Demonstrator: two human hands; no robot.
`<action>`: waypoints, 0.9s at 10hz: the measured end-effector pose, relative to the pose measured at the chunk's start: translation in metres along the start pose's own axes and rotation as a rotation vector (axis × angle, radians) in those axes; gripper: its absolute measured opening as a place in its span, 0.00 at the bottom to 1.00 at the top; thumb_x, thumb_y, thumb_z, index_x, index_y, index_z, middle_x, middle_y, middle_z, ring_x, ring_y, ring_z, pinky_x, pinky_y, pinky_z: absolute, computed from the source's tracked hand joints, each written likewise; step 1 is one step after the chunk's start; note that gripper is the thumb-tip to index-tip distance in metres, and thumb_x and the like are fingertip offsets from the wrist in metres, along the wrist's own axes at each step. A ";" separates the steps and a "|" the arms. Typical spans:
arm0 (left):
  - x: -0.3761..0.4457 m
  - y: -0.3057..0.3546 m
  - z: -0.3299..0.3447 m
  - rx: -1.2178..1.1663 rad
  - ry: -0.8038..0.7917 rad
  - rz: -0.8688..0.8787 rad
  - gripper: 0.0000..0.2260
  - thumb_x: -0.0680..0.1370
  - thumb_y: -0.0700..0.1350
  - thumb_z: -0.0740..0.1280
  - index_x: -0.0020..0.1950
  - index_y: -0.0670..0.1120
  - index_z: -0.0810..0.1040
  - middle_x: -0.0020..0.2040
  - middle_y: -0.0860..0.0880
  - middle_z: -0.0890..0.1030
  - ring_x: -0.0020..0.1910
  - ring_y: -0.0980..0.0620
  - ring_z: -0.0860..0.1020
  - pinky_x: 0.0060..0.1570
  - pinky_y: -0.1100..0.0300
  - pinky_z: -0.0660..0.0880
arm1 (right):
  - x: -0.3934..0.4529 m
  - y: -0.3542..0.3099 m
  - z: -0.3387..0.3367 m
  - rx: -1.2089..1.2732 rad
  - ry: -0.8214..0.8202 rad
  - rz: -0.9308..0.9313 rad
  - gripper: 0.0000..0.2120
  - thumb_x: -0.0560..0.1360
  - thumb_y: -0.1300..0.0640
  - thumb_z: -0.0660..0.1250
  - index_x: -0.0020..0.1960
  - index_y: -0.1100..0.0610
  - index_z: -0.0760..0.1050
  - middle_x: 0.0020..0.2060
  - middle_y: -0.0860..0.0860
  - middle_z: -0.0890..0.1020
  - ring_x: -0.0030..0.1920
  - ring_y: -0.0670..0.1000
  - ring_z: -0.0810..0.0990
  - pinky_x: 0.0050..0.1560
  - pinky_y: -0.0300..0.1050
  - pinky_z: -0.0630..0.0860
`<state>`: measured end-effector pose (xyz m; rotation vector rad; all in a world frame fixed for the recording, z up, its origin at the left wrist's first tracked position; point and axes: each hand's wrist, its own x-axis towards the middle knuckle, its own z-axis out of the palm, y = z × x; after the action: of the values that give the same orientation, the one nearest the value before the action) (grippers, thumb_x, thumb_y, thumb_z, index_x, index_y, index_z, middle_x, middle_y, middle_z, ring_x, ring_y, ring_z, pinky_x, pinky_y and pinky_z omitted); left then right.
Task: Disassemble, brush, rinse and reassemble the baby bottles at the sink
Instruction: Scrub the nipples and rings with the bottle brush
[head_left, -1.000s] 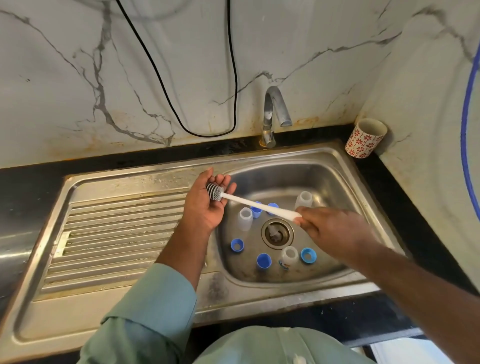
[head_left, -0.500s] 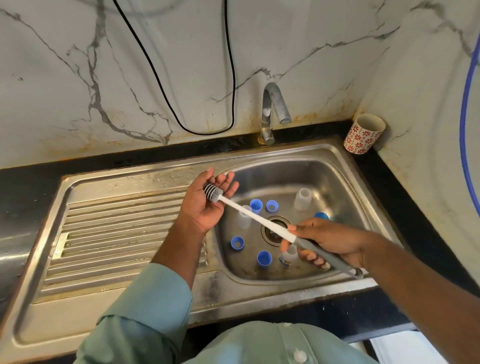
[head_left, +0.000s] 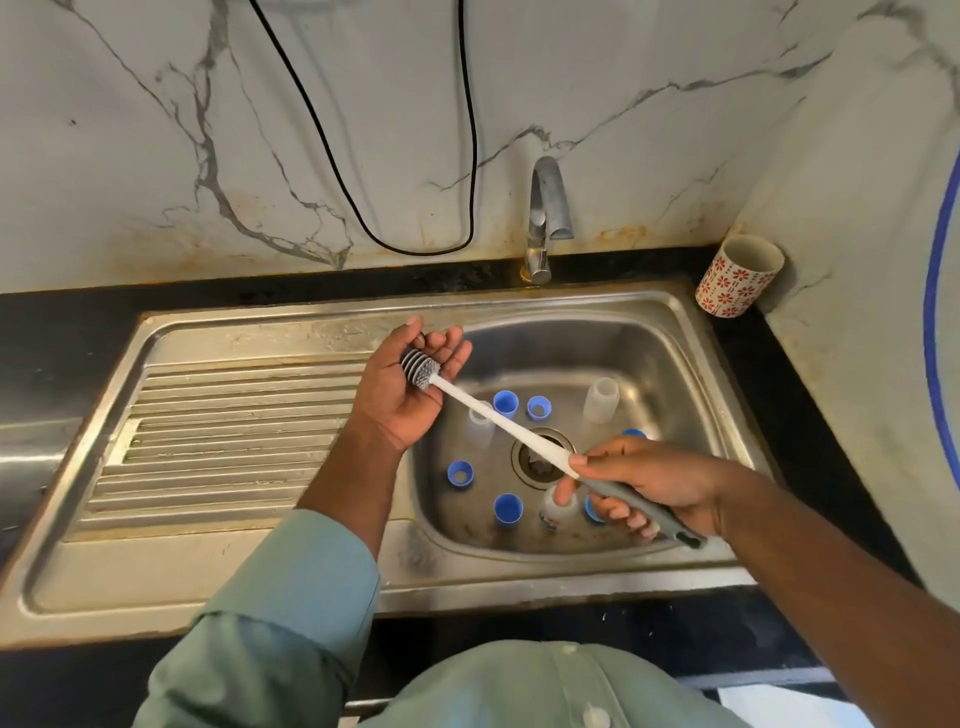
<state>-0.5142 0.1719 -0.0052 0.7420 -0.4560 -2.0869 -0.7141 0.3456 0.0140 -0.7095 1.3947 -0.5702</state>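
We see the brush (head_left: 519, 431) slanting up-left, head in the cupped, loose left hand (head_left: 400, 387); right hand (head_left: 644, 483) grips its handle, fingers partly hidden.

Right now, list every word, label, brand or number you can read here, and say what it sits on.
No text can be read in this view.
Small bottle near the drain: a coloured mark on its side, too small and blurred to read.
Cup on the counter: a red flower pattern only, no words.

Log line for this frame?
right hand: grips bottle brush handle | left hand: open, cradles bristle head | bottles, caps: in sink
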 end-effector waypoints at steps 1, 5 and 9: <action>-0.003 -0.009 0.008 -0.020 0.091 0.087 0.11 0.79 0.47 0.66 0.38 0.45 0.74 0.32 0.48 0.79 0.41 0.50 0.84 0.55 0.51 0.80 | 0.002 0.009 -0.014 -0.591 0.411 -0.208 0.16 0.77 0.41 0.64 0.49 0.53 0.79 0.34 0.48 0.80 0.33 0.47 0.75 0.34 0.42 0.72; 0.003 -0.022 -0.005 -0.044 0.204 0.053 0.16 0.82 0.46 0.63 0.34 0.45 0.72 0.29 0.48 0.78 0.36 0.51 0.83 0.64 0.49 0.75 | 0.006 0.019 -0.020 -0.728 0.460 -0.178 0.18 0.74 0.36 0.65 0.52 0.50 0.77 0.36 0.47 0.79 0.33 0.46 0.76 0.34 0.41 0.73; 0.023 0.002 -0.014 -0.051 0.076 0.044 0.13 0.79 0.44 0.65 0.34 0.43 0.74 0.30 0.46 0.79 0.40 0.49 0.84 0.59 0.50 0.79 | 0.010 0.010 0.017 -0.474 0.444 -0.118 0.23 0.72 0.35 0.64 0.58 0.51 0.78 0.36 0.53 0.79 0.29 0.44 0.73 0.29 0.39 0.70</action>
<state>-0.5146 0.1516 -0.0225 0.7714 -0.3727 -2.0146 -0.6968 0.3466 0.0004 -1.0943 1.9442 -0.5109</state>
